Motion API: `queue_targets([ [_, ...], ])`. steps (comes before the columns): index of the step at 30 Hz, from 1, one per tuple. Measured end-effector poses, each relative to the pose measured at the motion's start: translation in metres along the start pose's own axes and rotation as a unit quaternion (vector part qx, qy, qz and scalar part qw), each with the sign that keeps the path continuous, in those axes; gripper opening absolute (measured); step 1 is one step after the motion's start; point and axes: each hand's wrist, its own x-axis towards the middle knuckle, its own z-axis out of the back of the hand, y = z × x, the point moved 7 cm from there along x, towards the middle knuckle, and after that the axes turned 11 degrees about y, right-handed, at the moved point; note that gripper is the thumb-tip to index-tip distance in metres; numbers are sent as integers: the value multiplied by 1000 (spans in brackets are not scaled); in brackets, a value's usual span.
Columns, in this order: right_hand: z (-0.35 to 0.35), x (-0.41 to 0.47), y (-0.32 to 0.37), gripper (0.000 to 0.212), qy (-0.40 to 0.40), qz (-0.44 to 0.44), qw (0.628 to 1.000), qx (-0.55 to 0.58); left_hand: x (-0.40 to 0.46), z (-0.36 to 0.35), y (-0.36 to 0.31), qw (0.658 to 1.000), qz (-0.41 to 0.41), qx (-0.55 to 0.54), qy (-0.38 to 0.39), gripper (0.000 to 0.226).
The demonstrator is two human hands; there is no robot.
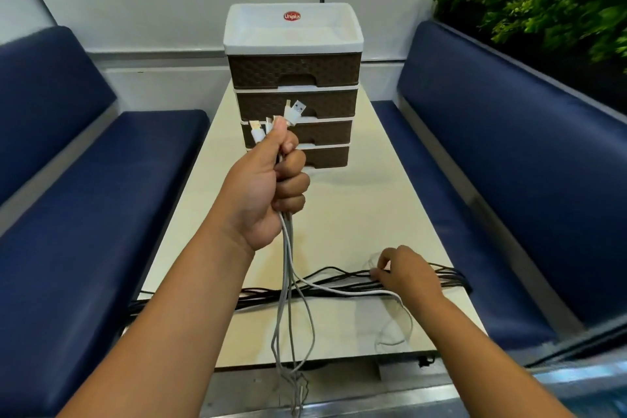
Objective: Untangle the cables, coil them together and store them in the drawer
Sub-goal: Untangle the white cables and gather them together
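My left hand (271,187) is raised above the table and grips a bunch of white and grey cables (286,268) near their ends. Their USB plugs (294,112) stick up out of the fist, and the strands hang down past the table's front edge. My right hand (403,273) is down on the table, its fingertips pinching at black cables (325,288) that lie stretched across the table from left to right. A white cable (397,319) loops under that hand. The drawer unit (293,78), brown with a white top, stands at the table's far end with all its drawers closed.
The cream table (390,180) is narrow, with blue padded benches (492,180) along both sides. Green plants (543,0) fill the back right corner. A white wall stands behind the drawer unit.
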Motion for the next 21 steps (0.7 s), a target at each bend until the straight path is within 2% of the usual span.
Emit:
queue_targets([
  [3, 14, -9, 5, 23, -61, 38, 997, 6, -8, -8, 4, 1000, -4, 8, -7, 41],
  [5, 27, -24, 5, 22, -69, 65, 990, 102, -14, -12, 6, 1000, -7, 12, -12, 41],
  [6, 32, -33, 6, 20, -43, 89, 980, 174, -18, -15, 7, 1000, -10, 14, -15, 41],
  [8, 37, -59, 17, 17, 78, 155, 946, 274, -24, -19, 10, 999, -15, 18, -22, 42],
  [11, 23, -106, 30, 11, 263, 226, 904, 251, -34, -26, 15, 999, -24, 28, -37, 43],
  [13, 2, -124, 27, 7, 336, 222, 891, 210, -41, -32, 19, 998, -28, 37, -40, 42],
  [15, -18, -133, 18, 5, 374, 196, 892, 160, -48, -41, 24, 998, -28, 51, -31, 41],
  [17, -28, -132, 12, 7, 357, 191, 911, 80, -55, -50, 31, 998, -25, 58, -12, 39],
  [19, -11, -126, 13, 12, 244, 215, 946, 11, -62, -59, 40, 999, -16, 44, 14, 39],
  [20, 5, -126, 17, 12, 185, 220, 957, 46, -66, -64, 46, 999, -11, 34, 26, 38],
  [21, 24, -130, 22, 14, 140, 221, 956, 135, -70, -69, 52, 999, -6, 28, 35, 38],
])
